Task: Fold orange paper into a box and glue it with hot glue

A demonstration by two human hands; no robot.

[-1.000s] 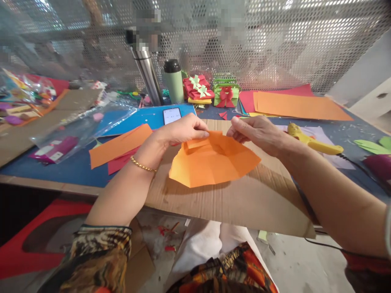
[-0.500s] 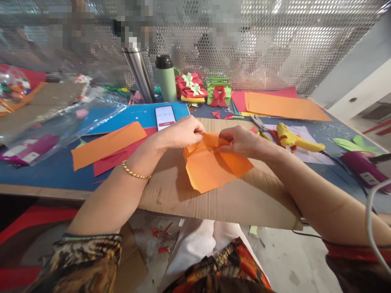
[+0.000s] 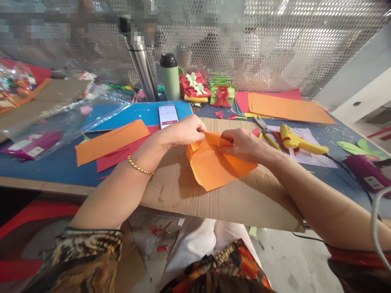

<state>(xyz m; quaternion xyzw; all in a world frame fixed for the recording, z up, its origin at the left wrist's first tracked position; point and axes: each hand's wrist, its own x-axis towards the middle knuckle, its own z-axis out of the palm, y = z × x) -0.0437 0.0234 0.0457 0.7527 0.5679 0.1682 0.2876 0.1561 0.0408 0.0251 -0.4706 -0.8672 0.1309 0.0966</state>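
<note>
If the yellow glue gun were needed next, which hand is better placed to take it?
Probably the right hand, nearer the glue gun. The left hand is farther off, and both are holding the orange paper, so the right would have to release it first.

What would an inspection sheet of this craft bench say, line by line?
Surface: brown corrugated cardboard sheet over a blue tabletop.
Workpiece: creased, partly folded orange paper sheet.
Clutter: yellow plastic glue gun, lit rectangular phone, pale-green cylindrical bottle with a black lid.
Hands: left hand and right hand both pinch the orange paper's far side.
Cables: black cord at the glue gun; grey cable at far right.
Surroundings: silver perforated metal screen behind.
</note>
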